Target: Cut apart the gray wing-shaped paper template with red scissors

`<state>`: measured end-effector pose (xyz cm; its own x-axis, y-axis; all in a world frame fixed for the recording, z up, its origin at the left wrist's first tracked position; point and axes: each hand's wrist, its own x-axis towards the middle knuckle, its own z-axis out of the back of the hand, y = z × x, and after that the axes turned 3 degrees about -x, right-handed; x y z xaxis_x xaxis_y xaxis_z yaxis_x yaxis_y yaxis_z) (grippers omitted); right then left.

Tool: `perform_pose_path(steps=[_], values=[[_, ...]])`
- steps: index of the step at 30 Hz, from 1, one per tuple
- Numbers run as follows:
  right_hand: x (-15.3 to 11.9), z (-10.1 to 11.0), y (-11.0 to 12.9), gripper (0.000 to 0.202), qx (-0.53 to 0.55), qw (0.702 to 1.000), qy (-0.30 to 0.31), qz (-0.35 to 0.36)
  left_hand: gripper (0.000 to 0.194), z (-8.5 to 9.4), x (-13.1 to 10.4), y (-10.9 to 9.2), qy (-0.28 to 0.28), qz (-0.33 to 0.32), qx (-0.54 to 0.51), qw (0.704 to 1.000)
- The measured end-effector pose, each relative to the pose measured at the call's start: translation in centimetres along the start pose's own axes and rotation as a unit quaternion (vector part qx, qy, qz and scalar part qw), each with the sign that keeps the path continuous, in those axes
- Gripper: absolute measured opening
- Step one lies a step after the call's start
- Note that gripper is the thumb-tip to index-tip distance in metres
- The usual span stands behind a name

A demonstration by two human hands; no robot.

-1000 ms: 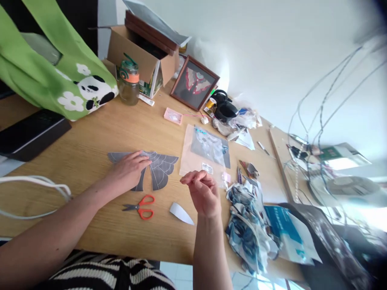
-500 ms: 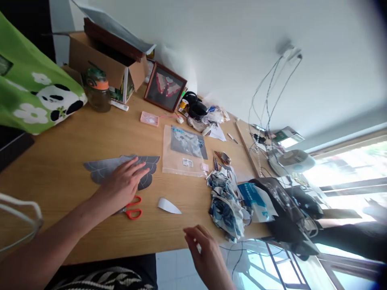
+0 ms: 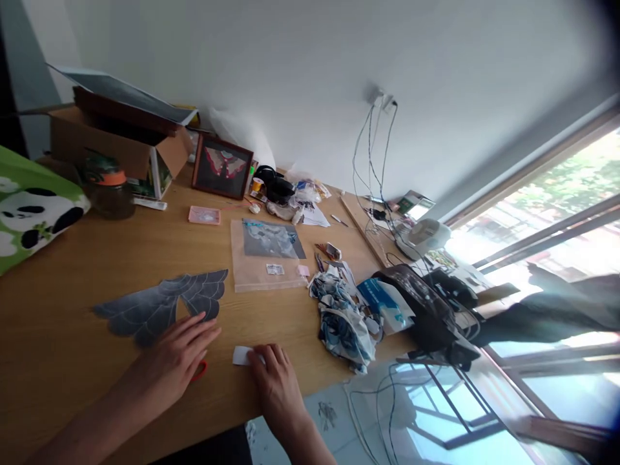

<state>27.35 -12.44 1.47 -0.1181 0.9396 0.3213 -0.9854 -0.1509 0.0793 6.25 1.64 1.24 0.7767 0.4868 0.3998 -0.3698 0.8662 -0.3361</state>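
A dark grey wing-shaped sheet [image 3: 150,307] with pale scalloped lines lies flat on the desk, and bare wood shows through a narrow gap in it. My left hand [image 3: 179,355] is stretched out with its fingertips at the sheet's lower right edge. Beneath that hand, most of a pair of scissors is hidden; one red handle loop [image 3: 202,369] peeks out. My right hand [image 3: 278,384] has its thumb and curled fingers on a small white piece of paper [image 3: 241,355], whose right end they cover.
A clear zip bag [image 3: 261,279] with a grey printed sheet lies beyond the hands. Crumpled blue-and-white cloth [image 3: 341,323] sits at the right. Farther back are a framed butterfly picture [image 3: 223,165], a pink tray [image 3: 204,216], a bottle [image 3: 111,194] and a cardboard box [image 3: 104,139].
My right hand has moved in over the desk and onto the white paper. My left hand has slid off the middle of the grey sheet to its lower edge. The view has shifted.
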Motion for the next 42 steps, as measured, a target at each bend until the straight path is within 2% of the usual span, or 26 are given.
perform_pose_path(steps=[7,13,18,21,25,27,29,32,35,38,42], values=[[-2.6,1.5,-0.3,0.027,-0.009,0.998,-0.012,-0.064,0.038,-2.7,-1.9,1.2,-0.007,-0.036,-0.014,0.999],[-3.4,1.3,-2.5,0.026,-0.049,0.983,-0.004,-0.177,0.043,-2.9,-1.0,1.4,-0.016,-0.083,-0.025,0.996],[-2.6,2.2,-4.2,0.026,-0.017,0.971,-0.109,-0.212,0.051,-2.0,-0.3,0.6,-0.059,-0.038,-0.067,0.995],[-2.3,4.0,-6.4,0.022,-0.025,0.959,-0.173,-0.224,0.053,-1.8,-0.3,0.3,-0.085,-0.016,-0.082,0.993],[-2.9,6.1,-11.0,0.015,-0.108,0.933,-0.236,-0.250,0.054,-1.6,-0.5,0.2,-0.103,-0.014,-0.089,0.991],[-3.4,6.4,-13.3,0.018,-0.165,0.915,-0.238,-0.282,0.055,-1.5,-0.5,0.2,-0.106,-0.014,-0.093,0.990],[-4.0,6.3,-14.9,0.024,-0.195,0.909,-0.215,-0.301,0.056,-1.3,-0.5,0.1,-0.109,-0.016,-0.095,0.989],[-4.2,5.7,-16.2,0.019,-0.152,0.924,-0.187,-0.297,0.055,-1.3,-0.4,0.0,-0.117,-0.018,-0.096,0.988],[-3.6,5.9,-16.7,0.016,-0.096,0.929,-0.211,-0.289,0.054,-1.3,-0.4,-0.1,-0.123,-0.017,-0.098,0.987],[-2.2,7.9,-17.8,0.026,-0.088,0.901,-0.291,-0.308,0.055,-1.4,-0.5,0.0,-0.125,-0.022,-0.100,0.987],[1.1,12.7,-19.8,0.031,-0.095,0.825,-0.432,-0.353,0.055,-1.5,-0.5,0.0,-0.124,-0.023,-0.099,0.987]])
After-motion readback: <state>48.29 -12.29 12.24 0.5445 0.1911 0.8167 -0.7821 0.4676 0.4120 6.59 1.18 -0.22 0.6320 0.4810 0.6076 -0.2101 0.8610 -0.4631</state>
